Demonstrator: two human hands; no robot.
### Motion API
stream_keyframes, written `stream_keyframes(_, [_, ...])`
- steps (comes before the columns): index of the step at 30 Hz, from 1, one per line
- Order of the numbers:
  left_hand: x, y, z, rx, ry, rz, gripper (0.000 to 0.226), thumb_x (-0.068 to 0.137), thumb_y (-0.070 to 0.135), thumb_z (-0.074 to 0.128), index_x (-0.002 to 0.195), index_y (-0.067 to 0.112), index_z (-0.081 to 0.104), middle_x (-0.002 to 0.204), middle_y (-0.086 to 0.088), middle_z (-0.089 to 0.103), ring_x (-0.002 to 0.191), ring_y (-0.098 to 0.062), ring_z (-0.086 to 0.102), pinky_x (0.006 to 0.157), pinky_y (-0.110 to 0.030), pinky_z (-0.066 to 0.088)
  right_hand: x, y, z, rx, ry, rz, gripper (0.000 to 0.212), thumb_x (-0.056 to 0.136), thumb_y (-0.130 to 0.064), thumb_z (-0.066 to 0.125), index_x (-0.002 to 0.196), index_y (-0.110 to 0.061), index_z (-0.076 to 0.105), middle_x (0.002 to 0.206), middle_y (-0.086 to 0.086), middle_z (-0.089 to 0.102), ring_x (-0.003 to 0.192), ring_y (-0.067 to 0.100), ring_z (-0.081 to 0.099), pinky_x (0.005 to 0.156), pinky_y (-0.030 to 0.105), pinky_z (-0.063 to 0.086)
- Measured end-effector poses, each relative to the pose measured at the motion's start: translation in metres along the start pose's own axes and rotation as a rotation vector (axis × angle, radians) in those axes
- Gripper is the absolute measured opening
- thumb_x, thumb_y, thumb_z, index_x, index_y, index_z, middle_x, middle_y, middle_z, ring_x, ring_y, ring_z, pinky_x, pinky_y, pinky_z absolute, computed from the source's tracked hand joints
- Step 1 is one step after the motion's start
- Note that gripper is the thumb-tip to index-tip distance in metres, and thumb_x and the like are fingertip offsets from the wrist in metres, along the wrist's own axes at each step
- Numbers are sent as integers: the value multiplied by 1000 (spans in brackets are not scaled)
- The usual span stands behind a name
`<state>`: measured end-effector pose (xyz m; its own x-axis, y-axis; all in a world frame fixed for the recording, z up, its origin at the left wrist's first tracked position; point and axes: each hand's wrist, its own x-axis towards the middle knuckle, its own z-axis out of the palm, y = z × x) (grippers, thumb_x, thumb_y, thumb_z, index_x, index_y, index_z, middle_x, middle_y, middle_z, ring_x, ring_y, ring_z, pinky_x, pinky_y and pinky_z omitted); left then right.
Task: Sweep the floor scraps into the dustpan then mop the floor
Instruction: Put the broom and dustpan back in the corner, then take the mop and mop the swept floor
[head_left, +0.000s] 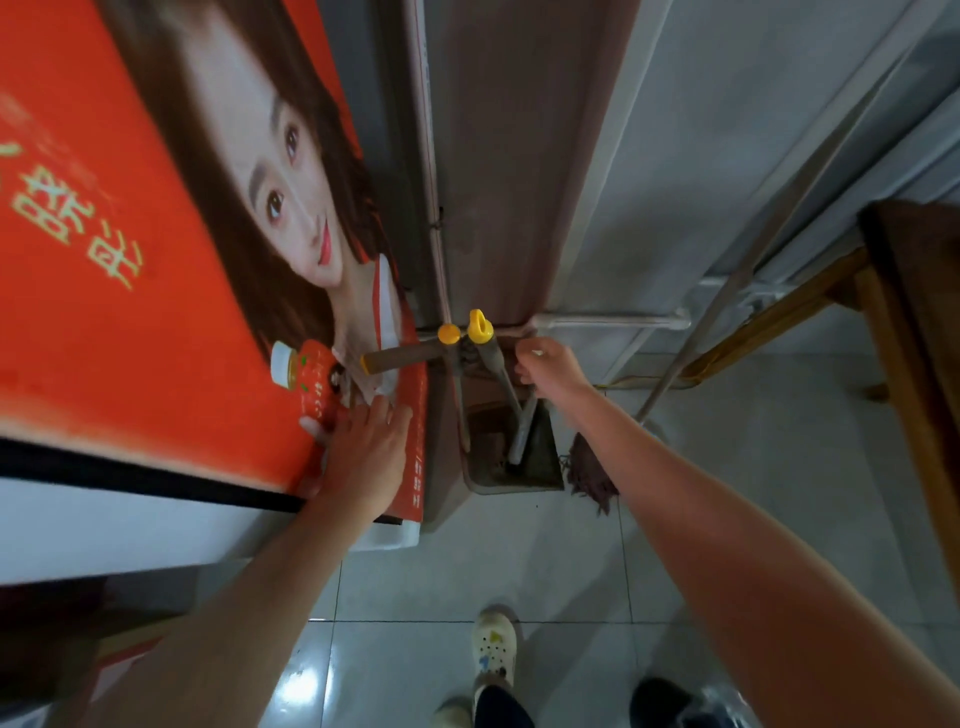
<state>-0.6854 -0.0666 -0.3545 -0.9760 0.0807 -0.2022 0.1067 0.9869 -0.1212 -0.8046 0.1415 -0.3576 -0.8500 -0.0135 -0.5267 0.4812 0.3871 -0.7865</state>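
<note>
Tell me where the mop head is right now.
In the head view, the mop head lies on the tiled floor right of centre, just right of the grey dustpan and below the right hand.

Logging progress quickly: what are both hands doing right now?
Left hand: open, flat against the red poster.
Right hand: loosely curled beside the yellow-capped handle, holding nothing.

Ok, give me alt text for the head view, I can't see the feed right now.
The right hand reaches to the yellow-capped handles above a grey dustpan stood in the corner; a grip is not clear. The left hand presses flat on a red poster. A mop head rests on the tiled floor beside the dustpan.
</note>
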Motion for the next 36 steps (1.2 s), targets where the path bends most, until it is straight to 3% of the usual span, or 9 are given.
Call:
stream_keyframes(4, [-8, 12, -30, -32, 1, 26, 37, 90, 22, 58, 126, 15, 50, 120, -10, 53, 118, -30, 53, 103, -53, 41, -28, 9, -29, -100, 94, -60, 29, 92, -16, 53, 118, -11, 63, 88, 2, 60, 71, 10, 56, 59, 22, 42])
stream_keyframes(6, [-11, 19, -44, -55, 26, 29, 38, 94, 24, 52, 131, 19, 46, 125, -6, 48, 120, -25, 50, 105, -50, 41, -43, 14, -48, -146, 115, -66, 33, 91, -16, 54, 123, -11, 59, 96, 5, 62, 83, 18, 61, 69, 25, 46])
stream_keyframes(9, [-17, 23, -68, -117, 133, 43, 32, 92, 17, 56, 124, 17, 54, 120, -8, 53, 115, -28, 54, 94, -44, 46, -64, 23, -79, -197, 170, -72, 38, 89, -15, 54, 127, -12, 56, 104, 11, 67, 96, 27, 64, 77, 32, 47])
stream_keyframes(14, [-11, 22, -103, -99, 220, 84, 33, 90, 14, 58, 123, 16, 56, 117, -11, 56, 108, -32, 56, 89, -45, 47, -105, 35, -122, -276, 284, -69, 41, 86, -17, 59, 126, -14, 56, 119, 11, 63, 107, 25, 61, 85, 34, 52])
stream_keyframes(18, [1, 27, -136, -29, 314, 175, 29, 71, 5, 73, 98, 12, 65, 91, -14, 60, 82, -38, 62, 69, -44, 51, -134, 27, -141, -334, 390, -113, 41, 82, -11, 62, 123, -13, 58, 115, 11, 64, 107, 26, 61, 83, 27, 45])
stream_keyframes(23, [18, 50, -175, -71, 381, 319, 29, 73, 9, 69, 102, 12, 64, 97, -15, 61, 90, -39, 61, 73, -45, 49, -163, 21, -158, -323, 482, -138, 43, 79, -5, 64, 121, -13, 58, 114, 9, 65, 105, 24, 62, 84, 30, 50])
stream_keyframes(28, [44, 73, -208, -171, 401, 324, 30, 88, 11, 55, 118, 14, 57, 115, -13, 57, 108, -35, 55, 89, -45, 44, -180, 24, -192, -340, 566, -124, 45, 79, -4, 63, 124, -13, 58, 121, 9, 62, 116, 25, 56, 92, 32, 46])
stream_keyframes(32, [66, 92, -229, -243, 400, 346, 33, 95, 16, 49, 127, 16, 50, 123, -10, 52, 114, -32, 51, 94, -44, 43, -177, 28, -218, -287, 611, -99, 48, 81, -4, 63, 126, -14, 56, 124, 10, 61, 119, 23, 55, 84, 23, 40])
stream_keyframes(36, [98, 120, -248, -288, 409, 361, 34, 95, 16, 51, 129, 16, 48, 126, -10, 51, 116, -31, 51, 94, -43, 43, -152, 26, -249, -274, 613, -103, 49, 82, -3, 60, 129, -14, 53, 126, 11, 59, 121, 24, 53, 81, 24, 40])
